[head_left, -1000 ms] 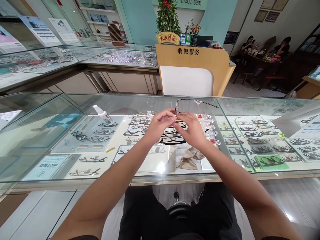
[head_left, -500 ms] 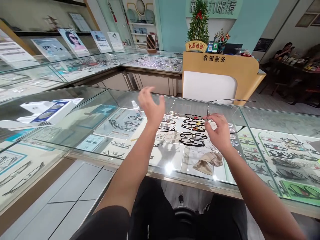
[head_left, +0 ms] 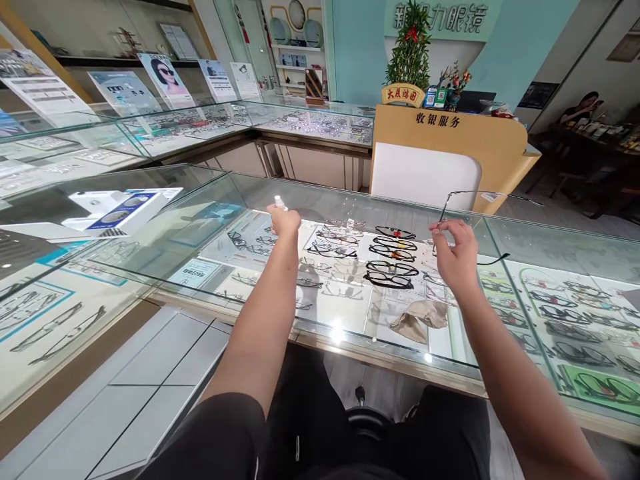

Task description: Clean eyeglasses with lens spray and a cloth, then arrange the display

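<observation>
My left hand [head_left: 285,220] is wrapped round a small white spray bottle [head_left: 279,201], whose top shows above the fingers. A pair of thin-rimmed glasses [head_left: 493,195] is pinched in my right hand [head_left: 456,250], its arms spread out to the right. Between the hands, a column of black-framed glasses [head_left: 393,250] lies on the glass counter, with more frames [head_left: 333,251] to its left. Nearer to me is a crumpled beige cloth [head_left: 420,321], below and left of my right hand.
An opened white and blue box [head_left: 125,210] sits on the glass at the left. Beyond the display counter [head_left: 320,190] stands a yellow and white cashier desk [head_left: 425,167] with a plant [head_left: 410,50]. A person [head_left: 583,110] is at the far right.
My left hand has moved left from above the counter and closed on the spray bottle. My right hand has shifted slightly right with the glasses. The view has turned a little left.
</observation>
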Demonstrator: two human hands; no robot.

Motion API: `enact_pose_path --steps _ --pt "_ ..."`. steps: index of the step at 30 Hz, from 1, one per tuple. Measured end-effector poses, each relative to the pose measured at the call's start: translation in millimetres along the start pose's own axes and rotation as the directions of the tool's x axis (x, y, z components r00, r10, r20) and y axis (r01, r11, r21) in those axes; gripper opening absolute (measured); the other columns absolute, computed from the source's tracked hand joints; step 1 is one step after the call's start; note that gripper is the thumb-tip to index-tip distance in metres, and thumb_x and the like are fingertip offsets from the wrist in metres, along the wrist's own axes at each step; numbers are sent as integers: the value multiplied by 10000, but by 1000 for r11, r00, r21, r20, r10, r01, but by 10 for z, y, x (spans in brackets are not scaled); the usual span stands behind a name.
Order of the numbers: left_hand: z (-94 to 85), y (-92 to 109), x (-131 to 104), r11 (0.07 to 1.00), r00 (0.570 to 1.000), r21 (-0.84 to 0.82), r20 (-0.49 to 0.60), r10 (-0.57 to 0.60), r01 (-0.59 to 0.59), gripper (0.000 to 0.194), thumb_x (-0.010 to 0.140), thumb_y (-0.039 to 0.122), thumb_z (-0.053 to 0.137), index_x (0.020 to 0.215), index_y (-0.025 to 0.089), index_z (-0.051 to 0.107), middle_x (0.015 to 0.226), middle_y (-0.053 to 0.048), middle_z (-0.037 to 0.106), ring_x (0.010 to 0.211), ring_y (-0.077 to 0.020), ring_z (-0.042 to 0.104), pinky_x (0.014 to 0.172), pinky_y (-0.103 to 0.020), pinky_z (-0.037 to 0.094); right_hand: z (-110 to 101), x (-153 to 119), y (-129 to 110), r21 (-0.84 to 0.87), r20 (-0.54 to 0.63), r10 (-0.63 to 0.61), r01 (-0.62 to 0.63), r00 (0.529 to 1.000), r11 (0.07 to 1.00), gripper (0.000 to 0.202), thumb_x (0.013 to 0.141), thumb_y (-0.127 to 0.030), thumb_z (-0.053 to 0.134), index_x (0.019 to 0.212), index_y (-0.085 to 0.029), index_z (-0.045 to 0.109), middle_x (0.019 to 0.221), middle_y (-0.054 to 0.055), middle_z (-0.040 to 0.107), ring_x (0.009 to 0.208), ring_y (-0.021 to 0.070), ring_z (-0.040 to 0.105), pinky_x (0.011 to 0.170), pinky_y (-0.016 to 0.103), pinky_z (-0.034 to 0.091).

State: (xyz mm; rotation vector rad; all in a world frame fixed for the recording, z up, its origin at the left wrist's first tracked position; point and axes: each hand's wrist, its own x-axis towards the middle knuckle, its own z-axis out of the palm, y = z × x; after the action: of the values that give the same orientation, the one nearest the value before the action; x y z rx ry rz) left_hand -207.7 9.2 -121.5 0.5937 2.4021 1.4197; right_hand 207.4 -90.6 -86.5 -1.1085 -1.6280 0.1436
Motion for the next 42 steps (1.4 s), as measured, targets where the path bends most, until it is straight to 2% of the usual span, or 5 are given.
enact_pose_path --steps 10,13,17,24,42 --pt "-73 353 -493 882 922 -332 80 379 -334 177 1037 255 578 1210 268 542 1260 -76 706 1130 -201 721 930 -323 624 -188 138 19 141 -91 52 -38 995 989 180 1034 -414 601 970 -265 678 1112 65 817 1092 278 693 1050 489 499" --pt "-131 513 -1015 701 732 -688 377 568 -189 285 895 417 724 1047 265 538 992 -37 625 868 -186 657 644 -272 544 -258 144 -89 307 18 104 -105 994 946 183 1036 -440 625 993 -272 686 1148 61 805 1136 265 703 1069 461 510" --pt "-294 560 -1669 680 301 -716 692 657 162 660 899 910 499 845 252 509 802 -43 500 745 -214 574 574 -337 501 -267 98 -275 444 274 147 -260 950 857 190 1020 -465 676 964 -291 725 1136 38 804 1162 264 705 1082 439 516" --pt "-408 512 -1974 769 58 -604 793 607 207 861 846 1077 253 738 253 476 753 -46 414 717 -223 483 569 -368 436 -181 20 -426 484 464 166 -406 870 775 247 1023 -510 681 978 -288 779 1145 25 801 1193 264 676 1146 428 469" --pt "-125 321 -2014 733 167 -663 713 681 -153 696 932 903 531 782 226 594 796 -28 529 735 -183 484 639 -324 441 -58 -69 -510 515 595 99 -473 798 715 334 1020 -605 689 944 -285 747 1077 24 781 1162 269 674 1105 429 477"
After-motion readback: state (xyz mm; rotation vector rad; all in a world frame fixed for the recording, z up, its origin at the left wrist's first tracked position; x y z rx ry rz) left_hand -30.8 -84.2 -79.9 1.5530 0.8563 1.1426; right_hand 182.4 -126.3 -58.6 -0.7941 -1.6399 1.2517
